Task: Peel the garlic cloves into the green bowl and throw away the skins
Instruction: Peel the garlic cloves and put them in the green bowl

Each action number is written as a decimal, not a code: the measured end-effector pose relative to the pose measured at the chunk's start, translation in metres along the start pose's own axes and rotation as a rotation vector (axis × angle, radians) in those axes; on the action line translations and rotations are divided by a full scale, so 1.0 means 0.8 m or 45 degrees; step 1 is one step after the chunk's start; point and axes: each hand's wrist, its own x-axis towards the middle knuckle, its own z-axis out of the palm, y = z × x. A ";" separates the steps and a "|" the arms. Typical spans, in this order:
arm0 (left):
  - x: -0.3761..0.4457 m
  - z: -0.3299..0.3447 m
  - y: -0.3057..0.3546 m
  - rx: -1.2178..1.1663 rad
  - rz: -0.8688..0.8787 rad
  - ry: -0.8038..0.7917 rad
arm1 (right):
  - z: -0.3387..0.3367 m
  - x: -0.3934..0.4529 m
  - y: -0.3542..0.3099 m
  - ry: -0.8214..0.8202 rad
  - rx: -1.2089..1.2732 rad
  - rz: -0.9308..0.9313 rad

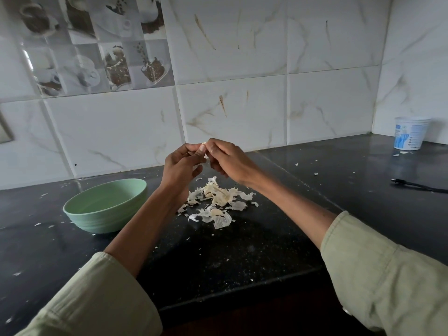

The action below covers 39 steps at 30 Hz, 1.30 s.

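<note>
My left hand point(180, 166) and my right hand point(226, 158) are raised together above the black counter, and both pinch one small garlic cloves piece point(204, 143) between their fingertips; most of it is hidden by my fingers. Below them lies a heap of garlic skins and cloves point(215, 200) on the counter. The green bowl point(106, 204) stands to the left of the heap, near my left forearm; what I see of its inside looks empty.
A white plastic tub point(411, 135) stands at the back right by the tiled wall. A black cable point(417, 186) lies at the right edge. Small skin flakes are scattered over the black counter point(242, 258), whose front edge runs below my forearms.
</note>
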 end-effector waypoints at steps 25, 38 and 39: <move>0.009 -0.004 -0.004 -0.105 -0.016 0.028 | -0.020 0.006 -0.005 -0.030 0.250 0.165; 0.008 -0.004 0.000 0.267 0.170 0.052 | -0.022 0.010 0.006 0.183 0.070 0.069; 0.007 -0.003 0.000 0.280 0.176 0.052 | -0.023 0.011 0.006 0.192 0.071 0.066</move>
